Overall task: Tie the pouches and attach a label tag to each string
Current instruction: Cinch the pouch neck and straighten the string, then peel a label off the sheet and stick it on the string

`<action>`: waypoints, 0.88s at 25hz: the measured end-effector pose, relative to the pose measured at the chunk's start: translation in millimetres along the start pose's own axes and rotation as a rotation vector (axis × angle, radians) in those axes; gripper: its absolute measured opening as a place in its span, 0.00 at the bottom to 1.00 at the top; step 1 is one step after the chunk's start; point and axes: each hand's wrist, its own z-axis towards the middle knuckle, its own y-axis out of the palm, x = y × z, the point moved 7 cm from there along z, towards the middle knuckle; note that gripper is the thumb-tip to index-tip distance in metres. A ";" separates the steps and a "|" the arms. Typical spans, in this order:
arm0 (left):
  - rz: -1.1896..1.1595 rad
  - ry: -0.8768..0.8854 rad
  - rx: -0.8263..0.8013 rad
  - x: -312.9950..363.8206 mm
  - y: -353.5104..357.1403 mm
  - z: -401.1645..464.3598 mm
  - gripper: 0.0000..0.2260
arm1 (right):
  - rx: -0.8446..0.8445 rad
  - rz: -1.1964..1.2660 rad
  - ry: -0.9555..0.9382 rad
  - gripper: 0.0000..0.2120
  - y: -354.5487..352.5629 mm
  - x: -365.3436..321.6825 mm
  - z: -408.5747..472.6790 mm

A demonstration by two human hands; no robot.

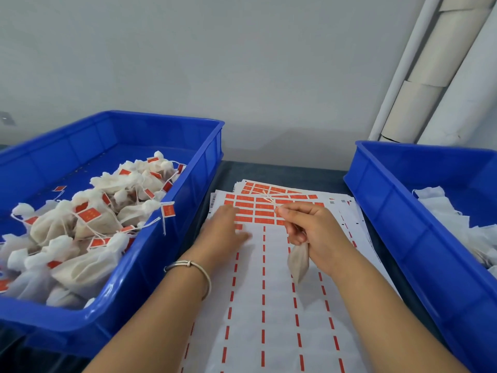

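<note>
A small white pouch [298, 262] hangs below my right hand [312, 230], whose fingers curl around its neck while thumb and forefinger pinch its string [269, 199] above the sheet. My left hand [224, 228] lies flat with relaxed fingers on the label sheet [269, 305], just below the remaining orange label tags [258, 211]. Most of the sheet's lower part is peeled, leaving only orange strips. The blue bin [166, 254] on the left holds several tied pouches with orange tags.
A second blue bin [390, 224] at the right holds white untied pouches [462, 224]. More label sheets [269, 188] lie stacked under the top one. Pale cardboard tubes [430, 76] lean against the wall at the back right.
</note>
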 end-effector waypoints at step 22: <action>0.208 0.158 0.046 -1.9 37.2 8.9 0.30 | -0.087 0.492 0.177 0.12 10.8 68.7 42.0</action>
